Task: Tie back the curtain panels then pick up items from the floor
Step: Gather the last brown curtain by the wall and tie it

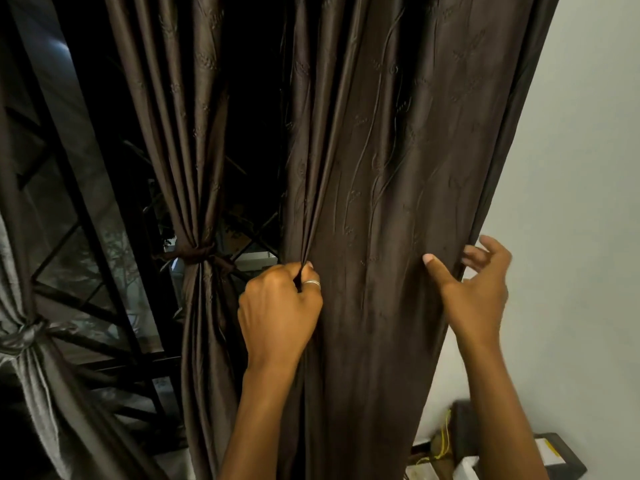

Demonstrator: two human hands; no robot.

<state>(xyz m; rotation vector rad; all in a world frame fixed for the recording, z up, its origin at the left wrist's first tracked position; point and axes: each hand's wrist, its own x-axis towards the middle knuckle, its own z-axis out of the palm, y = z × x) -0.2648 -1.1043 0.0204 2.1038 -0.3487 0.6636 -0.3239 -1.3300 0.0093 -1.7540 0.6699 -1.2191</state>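
A wide dark brown curtain panel (pixel 388 188) with a stitched leaf pattern hangs loose at the right of the window. My left hand (pixel 278 311), wearing a ring, is closed on a pinch of folds at the panel's left edge. My right hand (pixel 476 289) reaches around its right edge, thumb on the front, fingers spread behind the cloth. Left of it, a second brown panel (pixel 194 168) is gathered and bound at the waist by a fabric tie (pixel 195 255). A third, greyer panel (pixel 31 341) at the far left is also knotted.
A dark window grille (pixel 100 278) with diagonal bars stands behind the curtains, night outside. A white wall (pixel 581 202) runs along the right. Low at the right sit a dark box (pixel 554 455), yellow cord (pixel 445 441) and other clutter.
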